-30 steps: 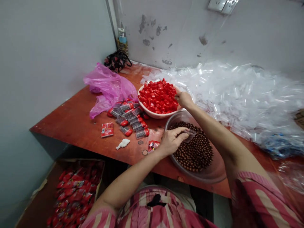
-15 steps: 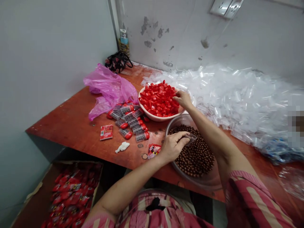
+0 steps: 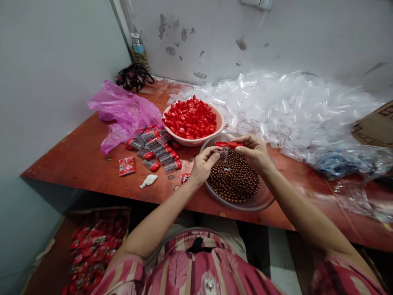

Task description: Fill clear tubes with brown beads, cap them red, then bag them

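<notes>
Left hand (image 3: 201,166) pinches a clear container (image 3: 222,155); right hand (image 3: 254,154) pinches a red cap (image 3: 221,144) close to it. Both are above a basin (image 3: 264,200) of brown beads (image 3: 233,182).

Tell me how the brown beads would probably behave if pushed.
The brown beads look round, so they would likely roll over one another. Their shiny surfaces suggest they may be slippery. The raised wall of the grey bowl would probably contain them under a gentle push.
</notes>
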`<state>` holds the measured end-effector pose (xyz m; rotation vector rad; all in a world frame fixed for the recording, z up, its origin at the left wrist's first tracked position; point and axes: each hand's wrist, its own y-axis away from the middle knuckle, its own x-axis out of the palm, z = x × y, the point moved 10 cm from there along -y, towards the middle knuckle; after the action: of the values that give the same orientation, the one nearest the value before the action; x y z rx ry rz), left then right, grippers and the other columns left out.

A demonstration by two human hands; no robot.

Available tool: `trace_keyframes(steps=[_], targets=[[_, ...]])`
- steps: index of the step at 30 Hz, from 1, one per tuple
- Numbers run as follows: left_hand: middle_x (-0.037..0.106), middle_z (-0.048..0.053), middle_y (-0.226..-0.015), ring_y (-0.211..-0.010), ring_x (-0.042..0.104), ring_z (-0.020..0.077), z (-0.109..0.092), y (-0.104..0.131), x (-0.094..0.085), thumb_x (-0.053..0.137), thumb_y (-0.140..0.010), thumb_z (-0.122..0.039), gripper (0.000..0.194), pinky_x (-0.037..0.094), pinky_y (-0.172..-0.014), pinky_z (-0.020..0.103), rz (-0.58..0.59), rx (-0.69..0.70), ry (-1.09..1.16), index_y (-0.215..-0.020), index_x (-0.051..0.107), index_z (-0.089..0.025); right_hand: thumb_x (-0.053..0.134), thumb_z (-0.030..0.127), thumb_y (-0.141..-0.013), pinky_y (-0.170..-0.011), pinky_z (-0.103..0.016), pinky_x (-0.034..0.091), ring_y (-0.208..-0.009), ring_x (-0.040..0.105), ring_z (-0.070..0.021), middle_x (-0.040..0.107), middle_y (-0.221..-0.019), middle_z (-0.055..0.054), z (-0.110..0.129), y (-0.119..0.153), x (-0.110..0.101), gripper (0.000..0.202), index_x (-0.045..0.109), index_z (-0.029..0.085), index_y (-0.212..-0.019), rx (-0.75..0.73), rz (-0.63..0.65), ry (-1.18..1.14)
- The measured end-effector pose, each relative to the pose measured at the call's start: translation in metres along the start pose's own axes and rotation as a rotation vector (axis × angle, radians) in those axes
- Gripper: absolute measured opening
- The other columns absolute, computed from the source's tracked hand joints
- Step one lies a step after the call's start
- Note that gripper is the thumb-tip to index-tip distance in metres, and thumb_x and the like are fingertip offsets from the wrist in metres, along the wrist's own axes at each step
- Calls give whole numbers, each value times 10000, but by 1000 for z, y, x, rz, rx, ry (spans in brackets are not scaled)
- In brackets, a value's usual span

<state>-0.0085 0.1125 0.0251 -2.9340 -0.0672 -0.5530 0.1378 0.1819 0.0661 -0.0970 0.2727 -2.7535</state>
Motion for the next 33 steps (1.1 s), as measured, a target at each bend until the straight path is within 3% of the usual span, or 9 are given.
trace_keyframes(steps=[3, 7, 9, 11, 14, 18, 22, 29, 33], targets=[[715, 60, -989, -900, 650, 164, -6, 4, 4, 664, -804, -411, 326, 508, -875, 290, 8, 46, -40, -1007, 668, -157, 820, 306, -655, -822, -342, 554, -830, 685, -168, 733, -936, -32, -1, 14, -2, 278, 645, 205, -846, -21, 19, 137], [724, 70, -1020, -957, 656, 183, -9, 6, 10, 628, -834, -382, 297, 494, -912, 298, 66, 83, -145, -1023, 677, -159, 780, 323, -703, -878, -375, 538, -929, 682, -198, 726, -1010, -41, -2, 22, 5, 382, 658, 222, -1052, -21, 110, 300], [724, 72, -1048, -989, 655, 188, -11, 7, 13, 609, -849, -362, 284, 487, -927, 300, 96, 106, -195, -1035, 678, -160, 751, 331, -732, -897, -391, 527, -952, 679, -213, 729, -1026, -44, -3, 26, 9, 362, 677, 220, -1069, 4, 169, 373], [724, 68, -1066, -1003, 654, 189, -12, 8, 13, 582, -865, -341, 271, 485, -932, 298, 90, 120, -269, -1044, 681, -164, 724, 354, -761, -889, -402, 527, -942, 679, -225, 732, -1016, -42, 5, 28, 5, 313, 699, 224, -1045, -13, 143, 430], [728, 53, -1078, -1001, 660, 188, -14, 9, 13, 555, -874, -306, 255, 485, -939, 300, 70, 129, -410, -1047, 695, -181, 692, 367, -802, -880, -405, 521, -950, 666, -234, 721, -1029, -38, 36, 34, -1, 268, 700, 260, -1048, -186, 43, 550], [734, 39, -1084, -1003, 668, 195, -21, 11, 22, 582, -859, -286, 238, 484, -943, 301, 122, 188, -526, -1038, 719, -209, 651, 322, -847, -799, -348, 513, -859, 656, -210, 709, -949, -49, 63, 46, 25, 205, 697, 264, -1038, -402, 169, 839], [746, 41, -993, -927, 682, 186, -22, 15, 25, 578, -863, -251, 221, 501, -881, 284, 151, 231, -548, -1014, 734, -210, 619, 282, -867, -653, -283, 488, -702, 625, -167, 672, -804, -39, 59, 50, 45, 171, 685, 228, -1016, -447, 290, 958], [744, 51, -1010, -927, 679, 196, -18, 17, 23, 556, -864, -237, 235, 504, -871, 298, 152, 247, -568, -1007, 741, -213, 595, 304, -883, -646, -301, 490, -705, 630, -184, 658, -783, -40, 52, 54, 48, 157, 665, 243, -1010, -438, 286, 1002], [749, 44, -990, -925, 687, 197, -17, 18, 22, 547, -868, -234, 249, 503, -875, 294, 175, 282, -589, -1014, 750, -234, 581, 308, -891, -616, -294, 475, -670, 606, -178, 634, -753, -41, 44, 54, 53, 148, 658, 226, -987, -454, 345, 1016]])
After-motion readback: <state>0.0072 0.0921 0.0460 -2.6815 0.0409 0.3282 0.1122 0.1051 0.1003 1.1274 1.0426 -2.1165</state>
